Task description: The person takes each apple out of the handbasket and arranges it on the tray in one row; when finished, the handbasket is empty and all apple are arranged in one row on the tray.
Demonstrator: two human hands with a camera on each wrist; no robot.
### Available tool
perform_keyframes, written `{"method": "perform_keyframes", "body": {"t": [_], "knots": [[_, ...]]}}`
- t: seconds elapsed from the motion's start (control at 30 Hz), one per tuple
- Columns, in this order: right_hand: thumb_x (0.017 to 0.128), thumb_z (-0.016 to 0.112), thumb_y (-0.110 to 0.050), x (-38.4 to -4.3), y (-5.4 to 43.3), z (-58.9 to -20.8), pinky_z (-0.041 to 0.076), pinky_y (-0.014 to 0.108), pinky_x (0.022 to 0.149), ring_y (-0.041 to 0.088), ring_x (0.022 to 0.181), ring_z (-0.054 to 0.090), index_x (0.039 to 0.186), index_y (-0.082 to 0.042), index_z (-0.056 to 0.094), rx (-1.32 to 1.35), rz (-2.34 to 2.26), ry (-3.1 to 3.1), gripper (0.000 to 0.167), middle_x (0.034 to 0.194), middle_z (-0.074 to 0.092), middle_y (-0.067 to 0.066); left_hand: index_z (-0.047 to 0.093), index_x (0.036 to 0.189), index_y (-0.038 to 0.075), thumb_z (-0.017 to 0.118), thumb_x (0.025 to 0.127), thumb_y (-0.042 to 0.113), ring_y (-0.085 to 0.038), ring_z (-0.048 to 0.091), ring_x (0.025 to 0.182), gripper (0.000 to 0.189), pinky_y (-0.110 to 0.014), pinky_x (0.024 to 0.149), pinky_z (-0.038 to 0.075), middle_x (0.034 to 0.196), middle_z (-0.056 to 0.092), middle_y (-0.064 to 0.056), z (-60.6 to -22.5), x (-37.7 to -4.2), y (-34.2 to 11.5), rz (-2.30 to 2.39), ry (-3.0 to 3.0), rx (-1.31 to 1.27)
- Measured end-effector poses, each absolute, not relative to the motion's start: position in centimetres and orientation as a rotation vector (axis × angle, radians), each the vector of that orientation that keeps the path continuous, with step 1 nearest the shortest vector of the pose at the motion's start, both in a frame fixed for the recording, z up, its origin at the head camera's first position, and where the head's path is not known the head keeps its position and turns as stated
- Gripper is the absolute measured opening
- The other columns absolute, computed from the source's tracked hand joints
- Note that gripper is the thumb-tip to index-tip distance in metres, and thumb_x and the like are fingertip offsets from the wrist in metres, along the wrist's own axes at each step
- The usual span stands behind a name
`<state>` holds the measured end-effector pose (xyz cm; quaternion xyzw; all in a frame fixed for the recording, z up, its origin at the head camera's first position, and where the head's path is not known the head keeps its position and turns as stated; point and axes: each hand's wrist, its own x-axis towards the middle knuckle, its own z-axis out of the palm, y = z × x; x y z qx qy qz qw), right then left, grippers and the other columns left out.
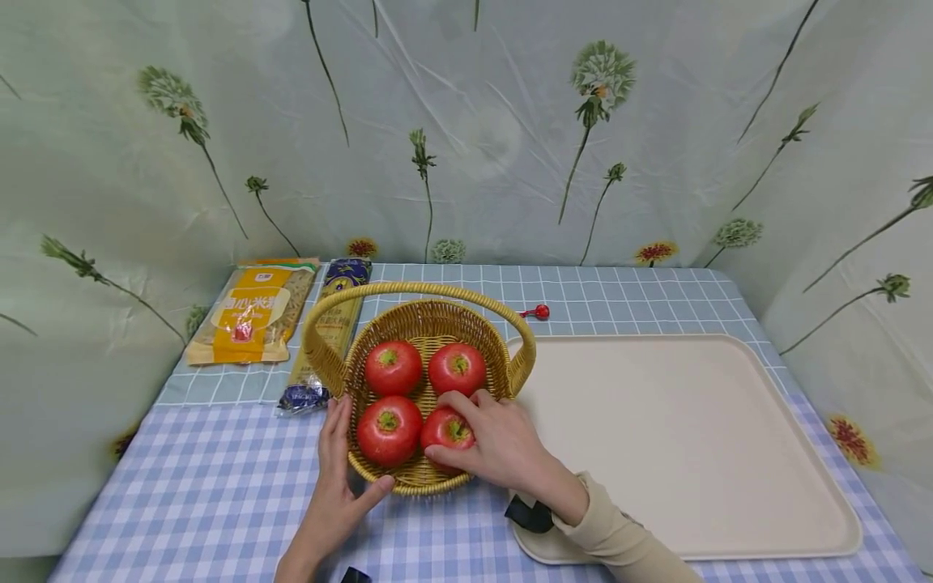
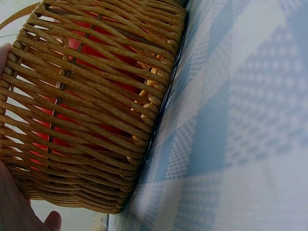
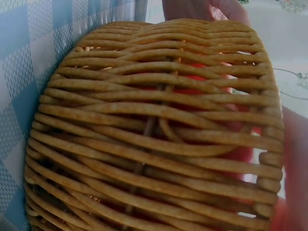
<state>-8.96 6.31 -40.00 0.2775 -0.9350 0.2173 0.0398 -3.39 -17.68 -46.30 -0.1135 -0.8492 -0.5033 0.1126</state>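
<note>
A woven basket [image 1: 430, 314] with an arched handle stands on the checked cloth and holds several red apples. My right hand [image 1: 506, 441] reaches in over the front right rim and grips the front right apple [image 1: 445, 429], thumb on the near side and fingers over the far side. At the basket's front left, my left hand [image 1: 334, 478] rests on the outside with fingers fairly straight and thumb spread along the near rim. The front left apple [image 1: 389, 431] lies beside the gripped one. Both wrist views are filled mostly by the basket wall [image 2: 96, 108], with red showing through the weave.
A large beige tray [image 1: 678, 445] lies right of the basket, its left edge beneath my right forearm. Behind at left are a yellow food bag [image 1: 251, 316] and a long spaghetti packet [image 1: 302, 393]. A small red object [image 1: 540, 312] lies behind the tray.
</note>
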Motion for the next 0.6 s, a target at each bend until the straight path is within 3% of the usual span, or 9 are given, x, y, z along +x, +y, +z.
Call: {"method": "perform_keyframes", "body": {"t": [0.23, 0.6], "knots": [[0.078, 0.064, -0.061, -9.02, 6.47, -39.84, 0.042, 0.026, 0.056, 0.014, 0.062, 0.055, 0.115, -0.030, 0.058, 0.775, 0.749, -2.781, 0.049, 0.089, 0.058, -0.001, 0.010, 0.154, 0.017, 0.079, 0.071, 0.017, -0.029, -0.008, 0.142, 0.107, -0.074, 0.097, 0.012, 0.157, 0.003, -0.003, -46.23, -3.46, -17.57, -1.459, -2.488, -0.325], [0.076, 0.071, -0.054, -8.71, 7.13, -39.34, 0.048, 0.031, 0.064, 0.012, 0.076, 0.059, 0.118, -0.031, 0.059, 0.718, 0.954, -2.672, 0.050, 0.099, 0.059, -0.005, 0.010, 0.154, 0.018, 0.077, 0.073, 0.018, -0.025, -0.007, 0.142, 0.105, -0.074, 0.097, 0.012, 0.157, 0.003, -0.001, -46.33, -3.49, -17.59, -1.435, -2.500, -0.295]]}}
